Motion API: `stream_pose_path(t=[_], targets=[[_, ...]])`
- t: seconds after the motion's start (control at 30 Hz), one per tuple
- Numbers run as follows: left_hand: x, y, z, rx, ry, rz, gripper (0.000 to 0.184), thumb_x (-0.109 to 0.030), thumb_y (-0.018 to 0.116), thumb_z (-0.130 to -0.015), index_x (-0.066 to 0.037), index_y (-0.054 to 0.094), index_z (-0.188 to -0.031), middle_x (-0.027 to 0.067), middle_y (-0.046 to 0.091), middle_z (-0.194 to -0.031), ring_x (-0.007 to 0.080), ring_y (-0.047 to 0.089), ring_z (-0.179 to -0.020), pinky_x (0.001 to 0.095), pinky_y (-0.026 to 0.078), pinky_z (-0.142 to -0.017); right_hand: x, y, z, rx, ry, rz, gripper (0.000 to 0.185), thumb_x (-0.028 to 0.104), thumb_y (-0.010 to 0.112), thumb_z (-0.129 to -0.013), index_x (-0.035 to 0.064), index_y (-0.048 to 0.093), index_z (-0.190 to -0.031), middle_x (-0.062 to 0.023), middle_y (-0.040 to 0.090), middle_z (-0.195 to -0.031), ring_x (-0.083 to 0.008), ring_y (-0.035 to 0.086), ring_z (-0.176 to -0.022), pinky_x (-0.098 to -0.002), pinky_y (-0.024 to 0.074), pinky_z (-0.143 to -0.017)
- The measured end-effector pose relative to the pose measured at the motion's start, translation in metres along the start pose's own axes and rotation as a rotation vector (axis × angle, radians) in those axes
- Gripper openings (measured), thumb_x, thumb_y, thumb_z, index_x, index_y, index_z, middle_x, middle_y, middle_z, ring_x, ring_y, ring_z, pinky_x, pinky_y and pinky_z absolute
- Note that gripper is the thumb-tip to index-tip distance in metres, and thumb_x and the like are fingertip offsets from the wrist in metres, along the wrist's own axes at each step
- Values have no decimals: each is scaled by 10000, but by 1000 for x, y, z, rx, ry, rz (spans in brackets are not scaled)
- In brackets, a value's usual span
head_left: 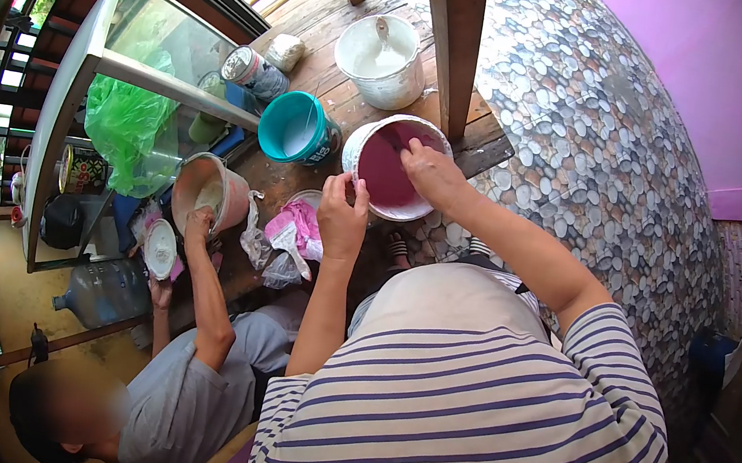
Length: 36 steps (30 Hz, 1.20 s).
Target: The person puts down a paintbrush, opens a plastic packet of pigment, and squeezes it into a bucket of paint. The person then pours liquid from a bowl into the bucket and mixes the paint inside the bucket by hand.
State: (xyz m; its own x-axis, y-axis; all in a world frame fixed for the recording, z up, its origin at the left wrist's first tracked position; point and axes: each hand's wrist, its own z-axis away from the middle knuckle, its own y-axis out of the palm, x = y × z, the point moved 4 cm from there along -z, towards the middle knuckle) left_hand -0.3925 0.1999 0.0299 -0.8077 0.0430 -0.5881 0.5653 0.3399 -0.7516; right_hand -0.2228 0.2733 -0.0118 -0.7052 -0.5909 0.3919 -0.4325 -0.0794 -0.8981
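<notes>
A white bucket (354,150) holding dark pink paint (385,177) sits in front of me on the wooden tabletop. At its near-left rim, my left hand (342,216) pinches the edge between thumb and fingers. My right hand (432,176) reaches over the opposite side, its fingers closed above the paint. A dark, thin thing shows by those fingers and dips toward the paint; its kind is hidden. Left of my left hand lie a pink-stained cloth or bag (297,226) and a paintbrush (287,244) with white bristles.
A co-worker's hand (200,221) reaches into a pinkish bucket (230,199); their other hand holds a white lid (160,249). Nearby stand a teal paint pail (296,128), a white bucket (384,65), a paint can (256,74) and a glass cabinet (80,90). A wooden post (452,45) rises behind my bucket.
</notes>
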Motion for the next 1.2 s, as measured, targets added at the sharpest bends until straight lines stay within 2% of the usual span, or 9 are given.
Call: stream_pose_path(t=[0.2, 0.33, 0.4, 0.53, 0.6, 0.93, 1.03, 1.13, 1.2], targets=[[-2, -1, -3, 24, -17, 14, 206, -176, 657, -934, 7, 640, -1029, 124, 628, -930, 268, 652, -822, 384, 515, -747, 3, 2, 16, 119, 43, -184, 123, 42, 545, -843, -23, 621, -916, -222, 617, -968, -353, 690, -828, -447, 566, -704], [-5, -2, -4, 33, -7, 6, 204, -174, 655, -935, 5, 641, -1034, 121, 628, -939, 265, 651, -835, 380, 515, -755, -5, 4, 3, 7, 65, -62, 118, 57, 538, -883, -23, 616, -920, -225, 617, -967, -373, 684, -849, -461, 557, -721], [-3, -2, -5, 34, -5, 18, 205, -173, 655, -936, 6, 642, -1034, 123, 627, -939, 265, 650, -834, 381, 514, -756, -8, 7, 3, 35, 109, -41, 146, 133, 571, -948, -12, 594, -944, -217, 590, -943, -374, 667, -822, -465, 545, -714], [2, 1, -5, 29, -1, 12, 208, -172, 654, -936, 10, 643, -1037, 128, 627, -939, 266, 650, -834, 382, 515, -758, 2, 2, 18, 125, 85, -138, 121, 68, 542, -889, -26, 605, -932, -216, 610, -951, -354, 685, -827, -454, 558, -719], [2, 0, -5, 26, 7, 12, 209, -172, 653, -937, 11, 643, -1038, 129, 629, -939, 265, 651, -833, 381, 516, -760, 5, -4, 16, 8, 54, -159, 120, 66, 562, -873, -26, 602, -938, -218, 609, -960, -359, 687, -819, -464, 558, -726], [2, 0, -4, 16, -1, 29, 214, -179, 650, -942, 11, 644, -1040, 125, 629, -935, 265, 652, -828, 379, 516, -762, 1, 3, 18, 120, 87, -126, 144, 109, 540, -932, -19, 601, -958, -213, 610, -968, -356, 691, -839, -451, 566, -724], [-2, -3, -5, 28, -13, 43, 213, -182, 651, -941, 8, 644, -1036, 125, 631, -939, 269, 653, -834, 383, 516, -763, -6, 7, 11, -21, 162, -101, 191, 176, 583, -958, -13, 594, -938, -218, 599, -939, -385, 674, -806, -463, 559, -717], [0, -1, -4, 33, -13, 26, 213, -185, 652, -939, 5, 642, -1035, 125, 632, -943, 272, 653, -842, 388, 516, -764, -6, 11, 15, 105, 223, -22, 202, 161, 552, -961, -34, 602, -959, -228, 615, -979, -388, 686, -844, -440, 568, -734], [-1, -1, -3, 29, -14, 27, 214, -184, 654, -937, 4, 642, -1038, 127, 633, -944, 273, 654, -848, 390, 516, -766, 1, 8, 22, 153, 181, -135, 223, 183, 579, -951, -35, 604, -992, -235, 622, -994, -387, 690, -842, -440, 572, -744]])
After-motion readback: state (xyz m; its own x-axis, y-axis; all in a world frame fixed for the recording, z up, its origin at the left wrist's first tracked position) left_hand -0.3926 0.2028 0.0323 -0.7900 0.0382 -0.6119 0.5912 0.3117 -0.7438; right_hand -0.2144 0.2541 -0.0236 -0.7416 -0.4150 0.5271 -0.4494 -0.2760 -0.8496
